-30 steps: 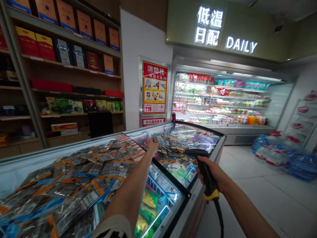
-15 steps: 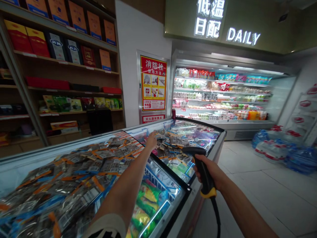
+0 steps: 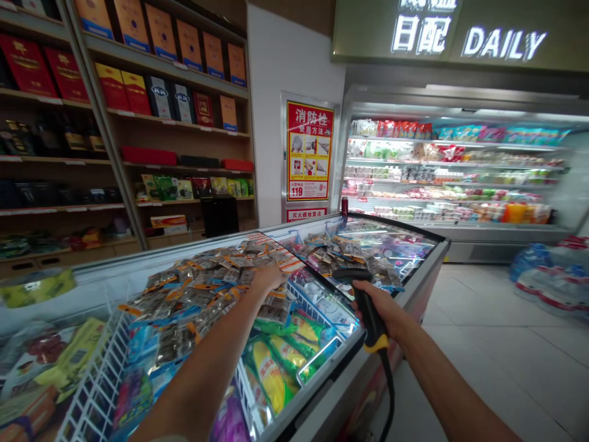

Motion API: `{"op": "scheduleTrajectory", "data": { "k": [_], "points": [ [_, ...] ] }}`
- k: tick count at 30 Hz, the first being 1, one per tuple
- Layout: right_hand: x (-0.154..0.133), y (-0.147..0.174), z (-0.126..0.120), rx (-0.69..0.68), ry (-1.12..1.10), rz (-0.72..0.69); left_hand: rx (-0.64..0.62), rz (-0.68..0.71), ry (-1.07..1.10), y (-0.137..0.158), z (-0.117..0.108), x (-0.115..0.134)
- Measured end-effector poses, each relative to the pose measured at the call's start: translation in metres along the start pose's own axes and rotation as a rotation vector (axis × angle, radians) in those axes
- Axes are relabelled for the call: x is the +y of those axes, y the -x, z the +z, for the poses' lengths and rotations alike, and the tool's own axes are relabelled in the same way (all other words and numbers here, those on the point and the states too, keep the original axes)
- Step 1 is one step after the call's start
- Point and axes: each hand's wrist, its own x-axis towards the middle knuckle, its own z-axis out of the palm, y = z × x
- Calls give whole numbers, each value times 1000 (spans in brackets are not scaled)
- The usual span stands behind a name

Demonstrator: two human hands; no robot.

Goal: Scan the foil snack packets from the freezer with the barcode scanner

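My right hand (image 3: 380, 304) is wrapped round the grip of a black and yellow barcode scanner (image 3: 372, 319), its cord hanging down. The scanner's head points left, over the rim of the chest freezer (image 3: 338, 371). My left hand (image 3: 268, 278) reaches forward over the freezer, among flat grey packets (image 3: 202, 294) with orange and blue edges. Its fingers look drawn together, but what they hold, if anything, is blurred. More such packets (image 3: 343, 252) lie beyond the black lid frame (image 3: 317, 276). Green and yellow corn bags (image 3: 271, 368) show below my left forearm.
White wire baskets (image 3: 94, 380) divide the freezer, with bagged goods at left. Shelves of boxes (image 3: 179, 126) stand behind it. A red can (image 3: 344, 205) rests at its far corner. A lit chiller (image 3: 451, 230) and wrapped water bottles (image 3: 547, 276) are at the right.
The view has turned left. My left hand has moved nearer over the packets, and the baskets at left have come into view. My right hand still holds the scanner.
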Motion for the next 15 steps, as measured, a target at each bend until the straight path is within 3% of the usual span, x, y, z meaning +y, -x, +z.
{"op": "scheduleTrajectory", "data": {
  "k": [4,6,10,12,15],
  "points": [
    [-2,5,-1,7,5,-18,10,35,1,5,7,12],
    [-2,7,-4,5,3,-17,39,80,105,3,12,18],
    [-4,9,-8,2,-6,-27,37,39,350,-5,21,33],
    [-4,8,-11,2,-6,-34,-11,154,415,-8,23,42],
    [-5,6,-16,8,-11,-38,-69,385,314,-10,24,61]
  ]
}}
